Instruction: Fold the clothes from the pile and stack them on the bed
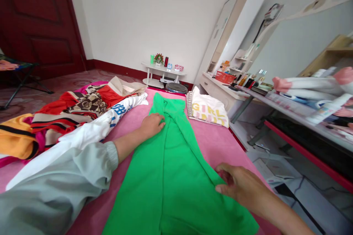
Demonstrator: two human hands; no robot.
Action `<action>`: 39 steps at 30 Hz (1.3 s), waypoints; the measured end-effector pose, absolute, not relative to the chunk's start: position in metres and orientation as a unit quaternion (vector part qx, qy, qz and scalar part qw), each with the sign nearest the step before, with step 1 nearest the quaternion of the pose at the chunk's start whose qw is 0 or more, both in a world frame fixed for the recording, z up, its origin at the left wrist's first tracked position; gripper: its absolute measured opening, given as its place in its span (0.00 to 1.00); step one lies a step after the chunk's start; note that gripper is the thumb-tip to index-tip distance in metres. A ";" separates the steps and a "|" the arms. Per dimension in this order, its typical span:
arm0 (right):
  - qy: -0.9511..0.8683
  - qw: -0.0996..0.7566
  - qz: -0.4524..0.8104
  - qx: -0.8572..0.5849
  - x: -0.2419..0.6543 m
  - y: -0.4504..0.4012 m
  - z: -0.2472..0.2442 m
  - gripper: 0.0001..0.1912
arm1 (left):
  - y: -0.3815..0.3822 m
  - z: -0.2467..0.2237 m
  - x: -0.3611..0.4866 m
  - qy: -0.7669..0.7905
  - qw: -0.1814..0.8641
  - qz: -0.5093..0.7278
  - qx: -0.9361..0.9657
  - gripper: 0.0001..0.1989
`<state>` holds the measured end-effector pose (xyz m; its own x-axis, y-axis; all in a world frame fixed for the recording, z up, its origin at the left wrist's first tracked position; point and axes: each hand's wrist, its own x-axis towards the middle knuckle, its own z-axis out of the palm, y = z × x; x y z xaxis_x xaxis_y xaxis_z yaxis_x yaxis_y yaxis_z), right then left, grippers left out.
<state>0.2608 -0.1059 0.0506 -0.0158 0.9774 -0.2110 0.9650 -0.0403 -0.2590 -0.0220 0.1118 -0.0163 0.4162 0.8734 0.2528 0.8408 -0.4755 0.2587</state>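
1. Several clothes lie heaped leftmost.
2. Left hand rests on the green garment, spread over pink cloth; I can't tell if that hand's fingers grip.
3. Right hand curls at the garment's right edge, its pinch equally unclear.
4. Smoothing seems the step; next calls for evening that edge.

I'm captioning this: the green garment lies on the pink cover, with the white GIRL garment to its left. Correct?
Not quite: the head view shows the white GIRL garment to the right of the green garment, which does lie on the pink cover.
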 end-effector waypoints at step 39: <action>-0.647 0.393 0.289 -0.585 0.176 0.128 0.018 0.11 | 0.181 -0.034 -0.009 0.577 0.168 0.348 0.719 0.13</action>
